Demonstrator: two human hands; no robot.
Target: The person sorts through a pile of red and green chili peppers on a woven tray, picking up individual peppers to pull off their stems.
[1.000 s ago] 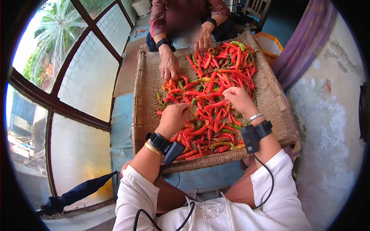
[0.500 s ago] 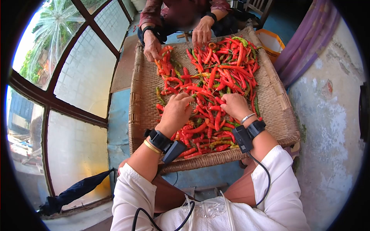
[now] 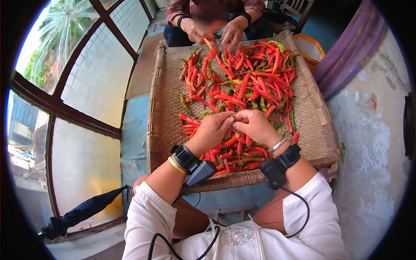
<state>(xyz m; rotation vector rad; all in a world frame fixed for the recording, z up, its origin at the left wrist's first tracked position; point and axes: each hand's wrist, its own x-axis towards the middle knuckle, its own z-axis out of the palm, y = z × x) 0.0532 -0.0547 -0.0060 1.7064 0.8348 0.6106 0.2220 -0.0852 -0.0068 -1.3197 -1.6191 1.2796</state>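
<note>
Here, both hands are brought together over the near-middle of the woven tray [image 3: 312, 108]. One chili [image 3: 236, 113], its thin greenish stem end showing, is pinched between the fingers of the left hand [image 3: 213, 130] and the right hand [image 3: 255, 126]; fingertips are pressed tight on it, other fingers curled in. The chili is held just above the chili pile [image 3: 247, 89], which is spread over most of the tray.

Progress, as judged from the pic: early to mid. Most chilies are seen w/ stems on, red mixed w/ a few green ones, and no clearly separate finished heap can be made out on the near side. Much of the pile is left, approx. the whole tray.

Around: a second person's hands [image 3: 216, 32] are at the far edge, also on a chili. An orange bag [image 3: 310, 50] is set beyond the far right corner, a purple cloth [image 3: 351, 47] along the wall, a folded umbrella [image 3: 82, 212] by the window at lower left. Wrist devices w/ cables are worn on both forearms. Nothing is blocking the hands, though loose chilies lie tangled under them.
</note>
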